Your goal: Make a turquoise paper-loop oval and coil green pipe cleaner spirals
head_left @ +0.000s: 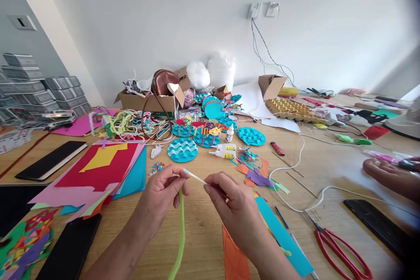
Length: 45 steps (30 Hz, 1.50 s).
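Note:
My left hand [169, 183] is closed, pinching one end of a thin white stick [196, 176] with a light blue tip. Out of the same hand hangs a lime green pipe cleaner [181, 232], its lower end running past the bottom edge of the view. My right hand [226, 194] grips the stick's other end between thumb and fingertips. Both hands are held over the wooden table [200, 223]. Partly under my right forearm lies an orange paper strip [233, 253], and beside it a blue paper strip [282, 238].
Red-handled scissors [341, 251] and a white cable [323, 194] lie at right, near a co-worker's hand [390, 175]. Ahead are blue wavy discs [182, 150] and glue bottles [225, 154]. Coloured paper [95, 170] and a black phone [70, 247] lie at left.

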{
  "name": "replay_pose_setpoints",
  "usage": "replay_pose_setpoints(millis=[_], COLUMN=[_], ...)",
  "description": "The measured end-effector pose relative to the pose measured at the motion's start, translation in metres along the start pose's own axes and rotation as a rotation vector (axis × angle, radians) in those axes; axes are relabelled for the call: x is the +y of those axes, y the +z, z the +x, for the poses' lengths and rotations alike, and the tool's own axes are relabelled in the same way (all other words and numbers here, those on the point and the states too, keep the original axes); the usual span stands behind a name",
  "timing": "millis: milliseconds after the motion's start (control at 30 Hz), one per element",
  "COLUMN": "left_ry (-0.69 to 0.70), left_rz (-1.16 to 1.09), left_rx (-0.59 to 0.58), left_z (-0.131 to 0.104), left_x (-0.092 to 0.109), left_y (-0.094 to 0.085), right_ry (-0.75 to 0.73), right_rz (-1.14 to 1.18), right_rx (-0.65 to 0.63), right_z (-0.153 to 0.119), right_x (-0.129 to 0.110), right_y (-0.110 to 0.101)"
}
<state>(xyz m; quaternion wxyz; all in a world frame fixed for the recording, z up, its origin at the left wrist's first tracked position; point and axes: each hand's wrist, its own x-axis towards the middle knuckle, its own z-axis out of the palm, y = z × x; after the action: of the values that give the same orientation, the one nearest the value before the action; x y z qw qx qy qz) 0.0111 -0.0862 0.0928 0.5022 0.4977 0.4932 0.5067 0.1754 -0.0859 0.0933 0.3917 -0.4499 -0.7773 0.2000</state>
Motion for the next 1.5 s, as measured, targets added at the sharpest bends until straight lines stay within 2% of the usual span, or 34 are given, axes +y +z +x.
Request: replay_pose_setpoints(millis=[200, 500, 700, 1067, 1200, 1500], left_ry=[0.017, 0.102, 0.160, 0.089, 0.040, 0.030], left_rz=[0.043, 0.101, 0.097, -0.094, -0.081, -0.086], left_rx=[0.021, -0.033, -0.038, 0.096, 0.087, 0.065], left_z=[-0.001, 0.002, 0.001, -0.001, 0.000, -0.001], left_x=[0.006, -0.003, -0.001, -0.001, 0.001, -0.004], left_y=[-0.003, -0.013, -0.013, -0.002, 0.001, -0.001], right_ry=[-0.028, -0.067, -0.069, -0.054, -0.074, -0.061], right_rz=[-0.037, -0.046, -0.035, 0.038, -0.014, -0.079], right_rx=[-0.012, -0.004, -0.024, 0.022, 0.020, 0.004], right_z=[-0.001, -0.003, -0.003, -0.005, -0.006, -0.001], right_x=[-0.002, 0.000, 0.000, -0.002, -0.001, 0.004], right_y=[0.001, 0.002, 0.002, 0.003, 0.006, 0.006])
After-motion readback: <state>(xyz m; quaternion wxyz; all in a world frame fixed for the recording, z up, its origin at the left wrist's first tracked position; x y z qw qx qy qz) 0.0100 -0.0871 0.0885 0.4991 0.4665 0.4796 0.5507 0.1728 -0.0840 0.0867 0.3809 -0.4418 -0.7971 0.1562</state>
